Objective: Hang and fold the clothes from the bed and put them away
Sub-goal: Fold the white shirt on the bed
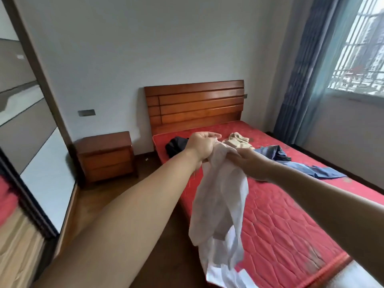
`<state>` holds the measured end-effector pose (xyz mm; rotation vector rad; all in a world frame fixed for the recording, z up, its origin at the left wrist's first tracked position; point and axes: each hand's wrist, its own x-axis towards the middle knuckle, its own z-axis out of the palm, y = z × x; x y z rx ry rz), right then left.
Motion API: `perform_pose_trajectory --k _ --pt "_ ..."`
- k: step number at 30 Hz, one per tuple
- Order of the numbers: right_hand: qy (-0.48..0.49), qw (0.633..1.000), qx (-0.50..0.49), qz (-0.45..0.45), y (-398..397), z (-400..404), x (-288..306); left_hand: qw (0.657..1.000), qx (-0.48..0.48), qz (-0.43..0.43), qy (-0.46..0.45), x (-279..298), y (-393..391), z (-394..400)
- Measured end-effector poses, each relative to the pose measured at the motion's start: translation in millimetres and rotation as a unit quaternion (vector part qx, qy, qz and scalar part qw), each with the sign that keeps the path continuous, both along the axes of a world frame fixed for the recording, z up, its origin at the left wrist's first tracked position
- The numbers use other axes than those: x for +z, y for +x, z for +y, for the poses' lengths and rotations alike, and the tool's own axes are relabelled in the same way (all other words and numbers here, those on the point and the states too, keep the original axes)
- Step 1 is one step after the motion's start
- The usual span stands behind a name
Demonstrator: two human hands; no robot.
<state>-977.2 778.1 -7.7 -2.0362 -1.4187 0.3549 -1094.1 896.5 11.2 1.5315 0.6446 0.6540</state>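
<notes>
Both hands, the left hand [200, 145] and the right hand [252, 166], grasp a white shirt [220, 196] dangling beside the bed [291, 225]; finding the collar and shaking it straight would ease hanging.

garment [220, 196] below the fingers [209, 135]: white, plain | mattress [291, 221]: red, diamond-quilted | clothes beyond the fingers: black piece [175, 145], beige piece [238, 140], blue piece [311, 167] | headboard [195, 102]: reddish-brown, slatted | curtain [301, 80]: blue
</notes>
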Motion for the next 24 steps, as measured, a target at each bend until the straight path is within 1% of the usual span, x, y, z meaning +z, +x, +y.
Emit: perform_pose_trajectory --k 2,5,8,10,12,16,18,20,22,23,24 --pt "-0.01 1.0 0.008 0.0 -13 18 7 1.0 0.006 0.001 0.021 4 -13 19" --pt "0.013 0.998 0.011 0.064 -26 43 15 0.998 0.033 0.002 0.055 10 -22 45" --pt "0.086 0.985 -0.02 0.15 -27 65 26 0.996 0.033 0.008 0.078 19 -20 67" --pt "0.133 0.974 -0.051 0.177 -21 79 36 0.993 0.021 0.017 0.113 26 -13 81" --pt "0.176 0.967 -0.074 0.171 -12 93 48 0.989 -0.004 0.026 0.148 35 -2 95" --pt "0.232 0.956 -0.14 0.11 22 124 75 0.974 -0.051 0.028 0.218 61 22 126" --pt "0.264 0.941 -0.181 0.11 52 138 88 0.952 -0.102 0.061 0.282 75 36 147" --pt "0.287 0.926 -0.222 0.106 83 153 97 0.923 -0.152 0.11 0.337 87 58 170" --pt "0.285 0.923 -0.238 0.099 111 168 102 0.897 -0.169 0.162 0.376 98 85 190" --pt "0.284 0.923 -0.244 0.093 125 176 103 0.874 -0.167 0.197 0.412 103 100 198" --pt "0.282 0.922 -0.254 0.077 138 181 103 0.843 -0.158 0.235 0.457 106 115 205"
